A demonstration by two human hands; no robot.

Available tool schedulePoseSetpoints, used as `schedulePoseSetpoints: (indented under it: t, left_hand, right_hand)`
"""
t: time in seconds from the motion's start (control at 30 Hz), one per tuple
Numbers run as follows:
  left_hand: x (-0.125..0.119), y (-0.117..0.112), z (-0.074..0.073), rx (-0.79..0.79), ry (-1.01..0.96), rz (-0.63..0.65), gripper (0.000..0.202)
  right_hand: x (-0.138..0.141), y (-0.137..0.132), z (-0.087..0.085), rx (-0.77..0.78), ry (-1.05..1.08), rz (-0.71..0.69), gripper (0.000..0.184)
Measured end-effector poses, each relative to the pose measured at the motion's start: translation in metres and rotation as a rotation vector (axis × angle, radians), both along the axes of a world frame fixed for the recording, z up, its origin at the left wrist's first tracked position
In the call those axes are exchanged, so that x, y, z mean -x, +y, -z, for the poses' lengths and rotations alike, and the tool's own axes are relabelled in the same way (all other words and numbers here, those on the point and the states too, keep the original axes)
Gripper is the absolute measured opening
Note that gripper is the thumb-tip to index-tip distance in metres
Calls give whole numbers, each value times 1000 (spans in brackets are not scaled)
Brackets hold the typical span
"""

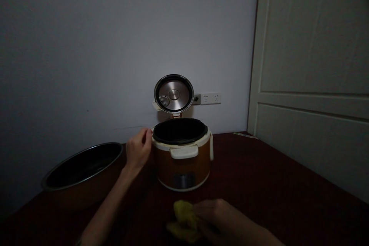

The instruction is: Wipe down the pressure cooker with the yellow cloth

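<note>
A rice cooker [184,165] with an orange-brown body and white trim stands on the dark red table, its round metal-lined lid [174,94] raised. Inside it a dark pot [180,131] shows its rim. My left hand [138,147] is at the cooker's left upper edge, fingers curled against the rim or side handle; the exact grip is hidden. Low in front of the cooker, my right hand [216,215] closes on a yellow cloth [186,217], which hangs in loose folds and looks slightly blurred.
A large dark basin [83,188] with a metal rim stands at the left, tilted in view, close to my left forearm. Wall sockets [210,98] are behind the cooker. A pale panelled door [311,84] rises at the right beside the table [259,177].
</note>
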State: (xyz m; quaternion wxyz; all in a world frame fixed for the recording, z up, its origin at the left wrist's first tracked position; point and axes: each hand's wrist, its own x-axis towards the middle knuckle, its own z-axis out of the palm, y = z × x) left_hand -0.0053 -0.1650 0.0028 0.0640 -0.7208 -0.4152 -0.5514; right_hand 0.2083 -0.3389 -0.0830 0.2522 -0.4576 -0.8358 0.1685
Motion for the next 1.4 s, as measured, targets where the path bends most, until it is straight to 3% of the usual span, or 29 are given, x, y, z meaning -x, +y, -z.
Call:
schedulePoseSetpoints:
  t: [0.07,0.1,0.2,0.27,0.37,0.47,0.57,0.67,0.77,0.8,0.83,0.93,1.0,1.1,1.2,1.4]
  left_hand:
    - [2,-30,9,-76,-93,141,39]
    - [4,-43,15,-27,-101,231,38]
    - [14,-71,34,326,55,602,32]
    - [22,-80,44,609,170,767,35]
    - [31,-84,55,906,194,841,51]
    - [36,-81,59,1064,220,904,52]
    - [44,-70,53,1177,297,809,40]
    - [60,-42,35,1033,191,507,28]
    - [72,0,17,597,7,36,29]
    - [72,13,15,487,-32,-70,32]
    - [68,24,16,410,-79,-97,35]
    - [38,40,33,241,-218,29,46]
    - [11,36,51,180,-206,166,50]
    - [-19,21,75,75,-271,197,59]
    - [-30,7,88,-22,-246,218,65]
    - [-29,-10,97,-171,-24,266,78]
  right_hand:
    - [14,4,5,-76,-4,-103,22]
    - [20,8,6,-118,4,-135,27]
    - [33,18,1,-188,103,-152,36]
    - [38,25,-3,-201,181,-147,38]
    - [43,34,0,-212,258,-159,36]
    - [45,38,10,-207,279,-128,36]
    - [38,35,15,-189,271,-81,44]
    - [21,27,14,-195,287,-13,40]
    - [5,20,14,-205,312,88,31]
    - [2,18,15,-202,320,112,30]
    - [-1,17,16,-194,328,130,29]
    - [-4,16,24,-159,354,154,29]
    - [-4,15,28,-144,370,156,29]
    - [-4,13,31,-143,386,168,28]
    - [-4,12,30,-140,406,174,27]
    - [2,16,30,-136,445,167,27]
